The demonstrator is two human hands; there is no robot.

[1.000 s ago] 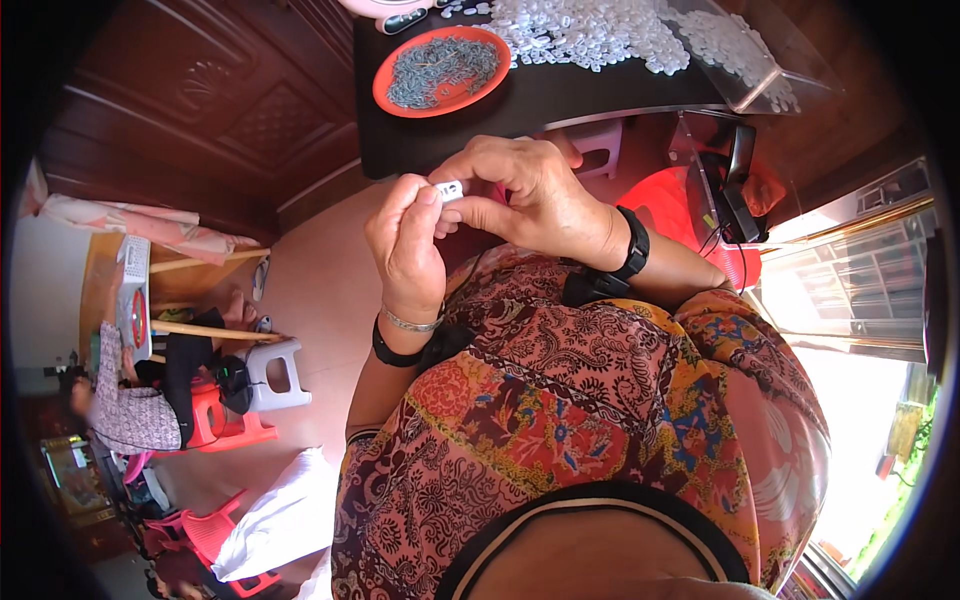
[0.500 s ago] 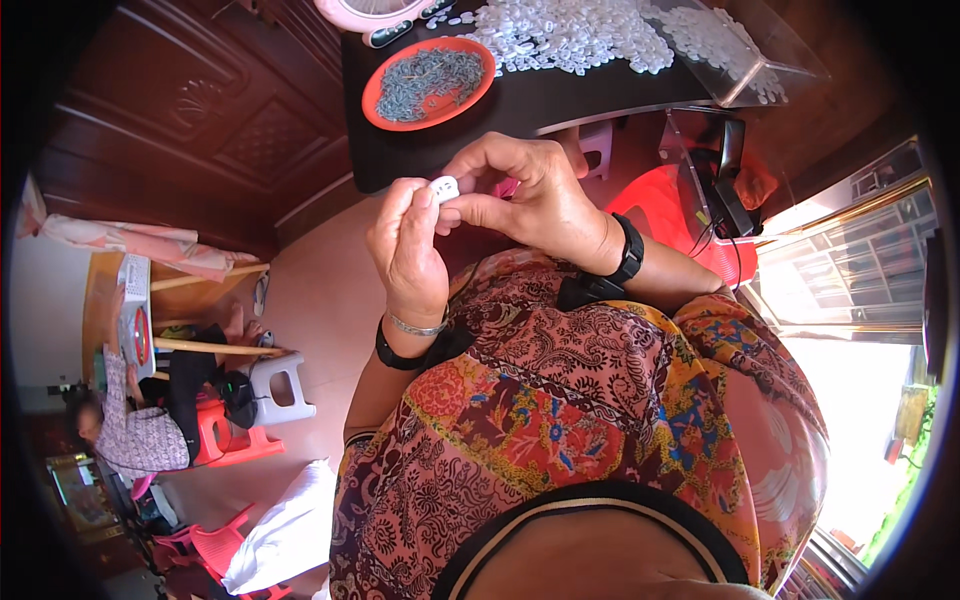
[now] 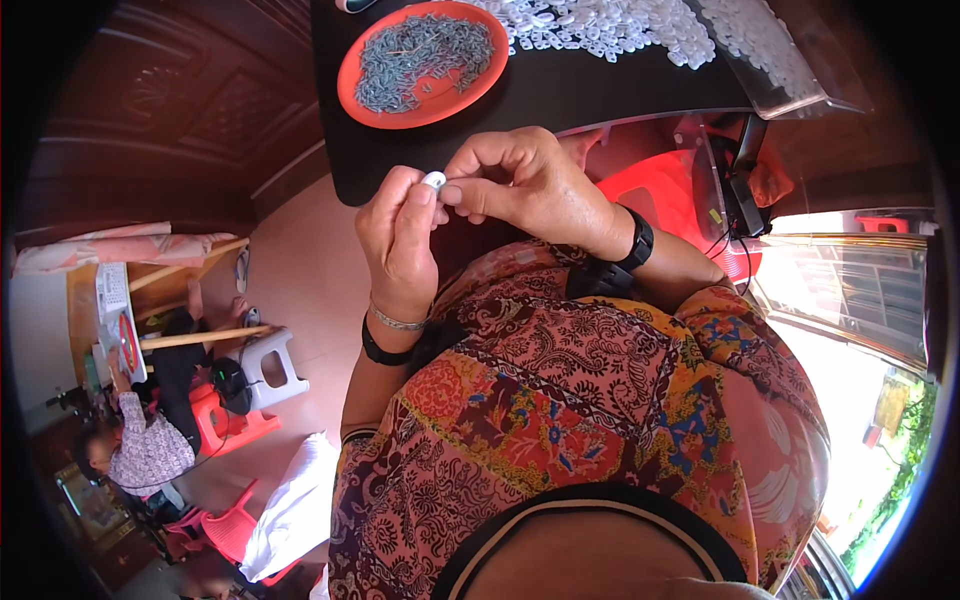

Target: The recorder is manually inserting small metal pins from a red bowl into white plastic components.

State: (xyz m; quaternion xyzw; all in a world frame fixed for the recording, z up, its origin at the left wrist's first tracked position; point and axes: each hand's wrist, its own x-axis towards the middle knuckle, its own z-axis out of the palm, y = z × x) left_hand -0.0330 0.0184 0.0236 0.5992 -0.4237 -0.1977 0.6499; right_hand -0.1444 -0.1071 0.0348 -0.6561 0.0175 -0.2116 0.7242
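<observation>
Head view looks down over your patterned red and orange blouse (image 3: 600,400) to both of your hands, raised together just in front of the near edge of the black tabletop (image 3: 600,95). Your left hand (image 3: 400,245) has its thumb and forefinger pinched on a small white rounded plastic piece (image 3: 434,180), which sits at the fingertips between the two hands. Your right hand (image 3: 530,185) is curled, its fingertips closed in against that same piece from the other side, so both hands grip it at once. You wear a thin silver bangle and a black band on the left wrist, and a black wristwatch (image 3: 632,245) on the right.

On the table beyond your hands sits a round orange plastic plate (image 3: 425,105) heaped with small grey-green metal pins. To its right lies a wide spread of loose white plastic pieces (image 3: 610,25), well apart from your hands. A red plastic stool (image 3: 655,185) shows under the table edge. Far off at lower left another person sits near a white stool (image 3: 270,365).
</observation>
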